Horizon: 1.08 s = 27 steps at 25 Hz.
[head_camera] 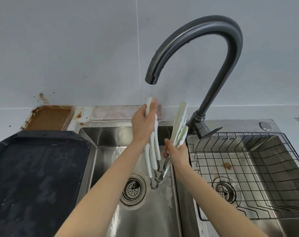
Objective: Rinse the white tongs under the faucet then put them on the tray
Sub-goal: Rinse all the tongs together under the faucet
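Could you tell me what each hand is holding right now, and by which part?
Both hold white tongs. The left hand grips the upper end of one set of arms; the right hand grips the other arms around mid-length.

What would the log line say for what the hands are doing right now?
phase: rinsing | left hand: grips white tongs under faucet stream | right hand: holds tongs' other arms | tray: not yet used

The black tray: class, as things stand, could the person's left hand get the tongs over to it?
Probably yes. The left hand grips the white tongs over the sink; the tray lies beside it with nothing between.
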Tool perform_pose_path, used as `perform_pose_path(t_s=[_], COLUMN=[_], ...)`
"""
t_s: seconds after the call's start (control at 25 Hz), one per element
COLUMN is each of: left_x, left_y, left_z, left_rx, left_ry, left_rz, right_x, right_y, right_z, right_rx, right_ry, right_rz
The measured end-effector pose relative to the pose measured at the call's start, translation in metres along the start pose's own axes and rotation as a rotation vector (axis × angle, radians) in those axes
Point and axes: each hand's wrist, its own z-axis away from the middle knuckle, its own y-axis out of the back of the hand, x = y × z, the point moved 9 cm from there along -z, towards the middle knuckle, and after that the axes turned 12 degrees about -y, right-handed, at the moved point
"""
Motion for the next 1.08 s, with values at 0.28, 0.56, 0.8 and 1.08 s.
perform_pose_path(t_s=[0.28, 0.56, 0.8, 1.08], left_x=[-0.089, -0.09, -0.094, -0.104], left_y=[0.05, 0.045, 0.054, 0.047], left_z=[0.035, 0.04, 0.029, 0.048], left_rx=[0.175, 0.141, 0.161, 0.162], left_ry=[0.465, 0.527, 0.484, 0.465], left_rz=[0.375, 0.588, 0.624, 0.54], right_x=[-0.009, -0.051, -0.065, -0.055], right_y=[-0.029, -0.056, -0.067, -0.054], right_z=[0.02, 0.03, 0.022, 0.022], right_rx=[-0.207, -0.551, -0.57, -0.476], right_ry=[0.123, 0.046, 0.043, 0.118], right_rz=[0.237, 0.029, 0.055, 0.18])
